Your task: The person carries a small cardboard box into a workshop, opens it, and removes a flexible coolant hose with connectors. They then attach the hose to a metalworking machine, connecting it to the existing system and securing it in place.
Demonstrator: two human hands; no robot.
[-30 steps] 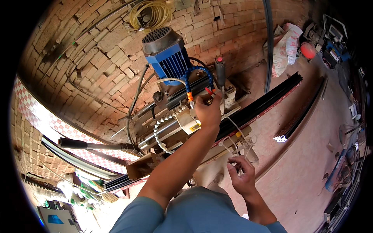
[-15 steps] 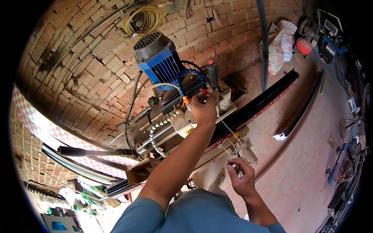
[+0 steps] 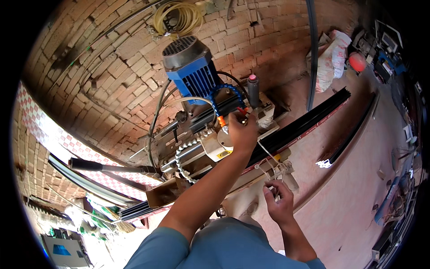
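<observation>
My left hand [image 3: 243,131] reaches across the machine, its fingers curled together beside a small red lever [image 3: 242,110]. What the fingers grip is mostly hidden by the hand. Just left of it, a blue segmented coolant hose [image 3: 215,104] ends in an orange nozzle [image 3: 221,121]. The blue motor [image 3: 192,74] stands beyond, and a dark upright cylinder with a pink-red top [image 3: 253,92] is to the right. Near my body, my right hand [image 3: 280,202] is closed, with something small and thin at its fingertips that I cannot make out. A metal bracket [image 3: 280,170] lies just beyond it.
Long black profiles [image 3: 309,123] lie across the machine, running to the far right. A long lever with a black grip [image 3: 85,164] sticks out left. A white segmented hose [image 3: 179,161] curves nearby. Coiled yellow tubing [image 3: 179,20] hangs on the brick wall. Sacks [image 3: 333,58] stand back right.
The whole view has shifted, so the machine appears slightly lower and further right. The fingers of my left hand are more curled beside the red lever. My right hand stays nearly in place.
</observation>
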